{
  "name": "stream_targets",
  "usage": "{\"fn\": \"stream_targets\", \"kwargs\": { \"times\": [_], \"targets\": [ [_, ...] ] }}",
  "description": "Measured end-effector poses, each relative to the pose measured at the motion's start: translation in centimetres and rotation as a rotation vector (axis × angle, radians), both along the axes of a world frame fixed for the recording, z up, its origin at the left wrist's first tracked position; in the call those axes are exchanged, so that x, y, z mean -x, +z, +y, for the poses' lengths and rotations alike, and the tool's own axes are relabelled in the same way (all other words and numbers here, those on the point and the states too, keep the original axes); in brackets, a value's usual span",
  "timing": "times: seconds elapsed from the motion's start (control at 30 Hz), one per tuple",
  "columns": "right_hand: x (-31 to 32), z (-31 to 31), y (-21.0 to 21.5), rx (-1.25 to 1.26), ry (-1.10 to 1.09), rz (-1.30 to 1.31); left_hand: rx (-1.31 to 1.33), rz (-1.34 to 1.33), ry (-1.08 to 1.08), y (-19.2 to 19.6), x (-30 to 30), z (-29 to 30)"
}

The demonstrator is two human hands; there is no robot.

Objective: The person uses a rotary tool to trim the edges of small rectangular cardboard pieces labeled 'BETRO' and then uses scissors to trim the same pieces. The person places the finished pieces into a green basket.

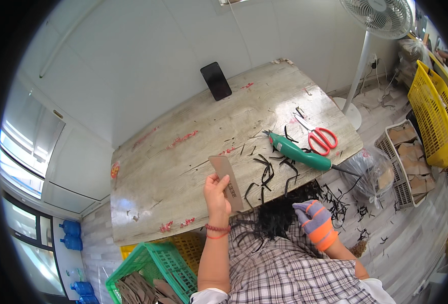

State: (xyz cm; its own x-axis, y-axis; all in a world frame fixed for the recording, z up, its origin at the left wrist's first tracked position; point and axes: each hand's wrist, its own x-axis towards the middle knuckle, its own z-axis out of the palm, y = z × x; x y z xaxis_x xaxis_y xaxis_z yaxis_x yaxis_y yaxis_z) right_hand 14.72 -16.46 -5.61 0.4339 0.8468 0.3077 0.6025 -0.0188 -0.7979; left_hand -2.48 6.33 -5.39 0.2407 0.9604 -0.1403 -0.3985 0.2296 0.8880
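Observation:
My bare left hand (217, 196), with red bands at the wrist, pinches a flat grey-brown strip (225, 174) with dark print above the table's front edge. Its thumb lies on the face of the strip. My right hand (316, 224), in a purple and orange glove, hovers over my lap with its fingers curled together; whatever they may hold is hidden. Beside it a heap of thin black scraps (276, 219) covers my checked apron (264, 273). On the table lie a green corded handheld tool (301, 154) with a small pointed tip and red-handled scissors (320, 140).
A black phone (216, 81) leans at the table's (153, 177) back. Below left stands a green crate (176, 263) of similar strips. A white fan (367, 76), a clear bag (368, 175), a crate of brown pieces (399, 169) and yellow crates (434, 121) stand right.

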Motion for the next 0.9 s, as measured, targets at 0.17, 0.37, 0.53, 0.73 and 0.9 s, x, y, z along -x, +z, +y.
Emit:
{"fn": "stream_targets", "kwargs": {
  "times": [0.17,0.37,0.53,0.73,0.9],
  "targets": [
    [2.3,2.8,4.1,0.100,0.015,0.760,0.034,-0.084,-0.216,2.4,-0.5,-10.2],
    [3.4,2.5,4.8,0.120,-0.013,0.943,-0.101,0.036,-0.316,4.2,-1.3,-14.0],
    [3.0,1.4,5.3,0.210,-0.008,0.874,-0.117,0.014,-0.215,4.1,-0.7,-11.8],
    [2.9,1.1,5.3,0.234,-0.005,0.944,-0.063,0.051,-0.186,5.1,-0.2,-10.8],
    [2.6,1.4,4.6,0.231,0.083,1.194,-0.105,0.014,-0.255,4.9,-0.6,-10.5]
  ]
}}
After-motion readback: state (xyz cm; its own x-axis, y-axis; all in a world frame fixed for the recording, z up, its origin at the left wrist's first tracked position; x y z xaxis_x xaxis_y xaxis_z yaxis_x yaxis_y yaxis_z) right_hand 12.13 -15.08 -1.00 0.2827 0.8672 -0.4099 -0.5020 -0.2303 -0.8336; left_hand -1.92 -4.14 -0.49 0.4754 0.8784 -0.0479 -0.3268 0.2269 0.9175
